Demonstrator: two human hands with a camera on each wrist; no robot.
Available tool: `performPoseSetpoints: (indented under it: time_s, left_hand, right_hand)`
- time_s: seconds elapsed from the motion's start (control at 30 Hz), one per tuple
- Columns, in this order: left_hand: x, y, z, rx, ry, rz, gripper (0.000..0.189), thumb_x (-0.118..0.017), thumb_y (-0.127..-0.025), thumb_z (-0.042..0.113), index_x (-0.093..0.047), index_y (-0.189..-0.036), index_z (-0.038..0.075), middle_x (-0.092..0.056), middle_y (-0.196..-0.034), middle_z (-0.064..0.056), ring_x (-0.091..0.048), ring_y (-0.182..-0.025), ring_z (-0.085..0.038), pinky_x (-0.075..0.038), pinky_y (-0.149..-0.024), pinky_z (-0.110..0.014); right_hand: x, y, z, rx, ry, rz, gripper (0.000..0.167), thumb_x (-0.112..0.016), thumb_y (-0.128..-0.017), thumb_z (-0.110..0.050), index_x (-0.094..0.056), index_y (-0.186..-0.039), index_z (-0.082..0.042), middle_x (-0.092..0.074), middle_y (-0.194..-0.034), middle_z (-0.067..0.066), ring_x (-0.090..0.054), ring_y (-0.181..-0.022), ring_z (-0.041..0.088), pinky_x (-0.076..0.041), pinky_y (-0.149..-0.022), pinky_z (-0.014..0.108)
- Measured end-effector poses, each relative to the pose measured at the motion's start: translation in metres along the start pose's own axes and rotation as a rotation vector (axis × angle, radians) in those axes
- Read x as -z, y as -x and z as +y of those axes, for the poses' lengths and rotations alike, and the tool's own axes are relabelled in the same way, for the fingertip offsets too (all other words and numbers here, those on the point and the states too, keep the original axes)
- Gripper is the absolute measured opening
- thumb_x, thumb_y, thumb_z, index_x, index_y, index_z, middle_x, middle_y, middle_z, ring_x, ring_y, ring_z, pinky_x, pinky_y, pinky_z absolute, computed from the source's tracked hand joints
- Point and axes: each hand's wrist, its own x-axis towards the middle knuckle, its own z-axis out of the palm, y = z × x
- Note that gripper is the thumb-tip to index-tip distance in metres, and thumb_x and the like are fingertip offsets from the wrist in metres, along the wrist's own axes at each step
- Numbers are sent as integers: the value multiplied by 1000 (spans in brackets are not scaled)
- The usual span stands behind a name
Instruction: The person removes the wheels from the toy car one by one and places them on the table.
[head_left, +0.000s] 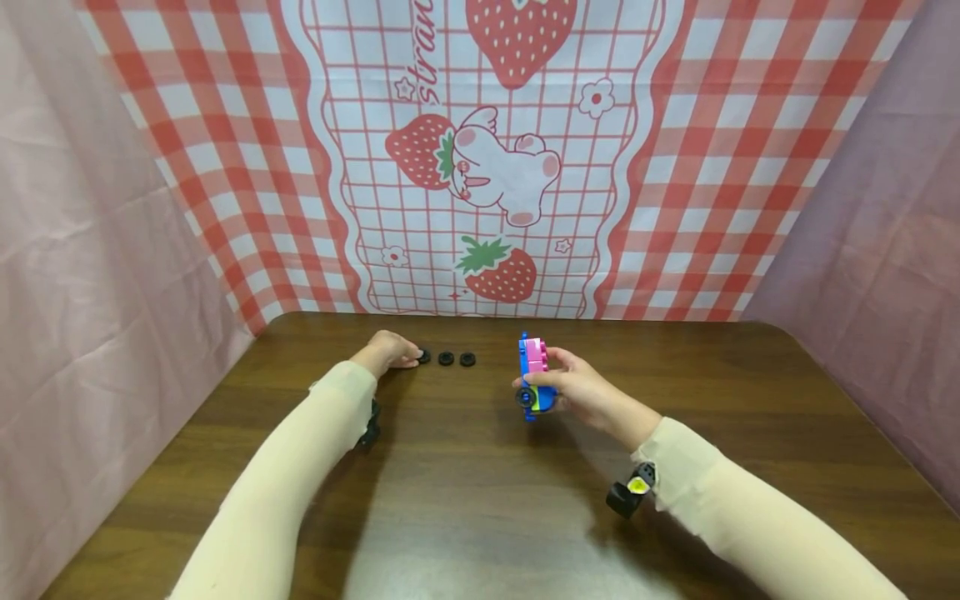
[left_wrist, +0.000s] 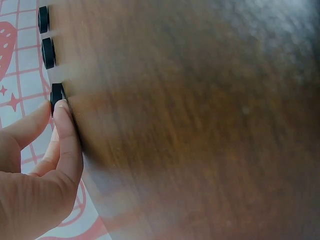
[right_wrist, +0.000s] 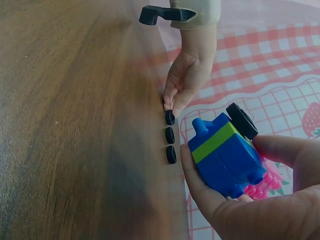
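Note:
Near the far edge of the table, my left hand [head_left: 387, 352] pinches a small black toy wheel [left_wrist: 57, 94] between thumb and fingers, low at the tabletop. Two more black wheels, a middle one [head_left: 446, 359] and an end one [head_left: 468, 359], lie in a row to its right. My right hand [head_left: 592, 390] holds a toy block car [right_wrist: 220, 155] above the table, thumb on one side and fingers on the other. The car has blue, lime-green and pink parts. One black wheel [right_wrist: 242, 120] is fitted on its side; the palm and fingers hide part of the body.
The brown wooden table [head_left: 465, 500] extends toward me. Behind it hangs a red-and-white checked cloth [head_left: 720, 167] with strawberries, and pink curtains [head_left: 97, 250] flank both sides. A black wrist camera [head_left: 630, 492] sits under the right sleeve.

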Motion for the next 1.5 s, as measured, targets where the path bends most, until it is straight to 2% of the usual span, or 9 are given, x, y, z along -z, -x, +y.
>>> performPoseSetpoints:
  time_s: [0.13, 0.47, 0.73, 0.87, 0.97, 1.07, 1.2, 1.33, 1.5]
  left_hand:
    - [0, -3, -2, -14, -16, -7, 38, -62, -90, -5, -54, -125, -16, -53, -133, -30, -63, -59, -7, -59, -68, -17]
    - [-1, -3, -3, -27, -34, -4, 34, -63, -89, -6, -57, -121, -16, -57, -125, -26, -64, -71, -12, -59, -73, -19]
    - [0, 2, -2, -7, -43, 20, 29, -64, -88, -8, -61, -116, -14, -64, -92, -13, -63, -60, -9, -60, -74, -21]
    - [0, 2, -1, -6, -29, 20, 30, -64, -88, -8, -60, -117, -15, -62, -83, -8, -63, -59, -8, -60, -75, -22]
    - [1, 2, -1, -11, -21, 14, 31, -64, -88, -7, -59, -118, -15, -63, -92, -13, -64, -60, -8, -60, -76, -22]
    - [3, 4, -1, -15, -43, -2, 33, -64, -89, -5, -58, -120, -15, -62, -113, -23, -65, -66, -10, -59, -81, -24]
    - [6, 6, -1, -16, -110, -47, 38, -63, -92, 1, -54, -126, -14, -52, -136, -27, -71, -93, -23, -54, -97, -32]
    - [9, 7, 0, -12, -150, -123, 42, -60, -95, 5, -49, -131, -14, -45, -143, -27, -58, -122, -29, -45, -108, -36]
    - [13, 8, 3, -19, -179, -159, 43, -58, -97, 6, -47, -132, -16, -45, -142, -28, -56, -125, -30, -47, -105, -33]
  right_hand:
    - [0, -1, 2, -6, -15, -5, 61, -53, -98, -13, -19, -147, 0, -73, -103, 6, -66, -95, 17, -55, -93, 48]
    - [-1, -1, 4, 5, -49, -4, 58, -50, -99, -10, -18, -145, 2, -72, -94, 2, -67, -87, 15, -59, -86, 47]
    - [-1, -2, 7, 2, -53, 1, 55, -49, -98, -9, -20, -143, 4, -72, -93, 2, -67, -84, 15, -60, -83, 45]
    - [0, -4, 8, -2, -43, 5, 56, -50, -99, -11, -20, -143, 4, -72, -94, 2, -66, -85, 15, -59, -85, 46]
    - [1, -4, 9, -5, -35, 15, 55, -50, -99, -12, -21, -143, 4, -72, -95, 2, -67, -86, 15, -58, -87, 47]
    - [1, -4, 8, -5, -25, 25, 53, -51, -99, -13, -23, -142, 3, -71, -96, 1, -67, -87, 15, -58, -88, 47]
    - [-1, -5, 6, -7, -41, 36, 50, -52, -99, -16, -28, -138, 3, -66, -98, 3, -66, -86, 17, -58, -87, 48]
    - [-2, -6, 5, -19, -88, 39, 49, -50, -101, -19, -26, -138, 2, -58, -98, 7, -65, -84, 19, -58, -86, 50]
    - [1, -7, 2, -18, -115, 10, 53, -47, -102, -20, -21, -143, 4, -54, -93, 6, -64, -82, 19, -57, -88, 52]
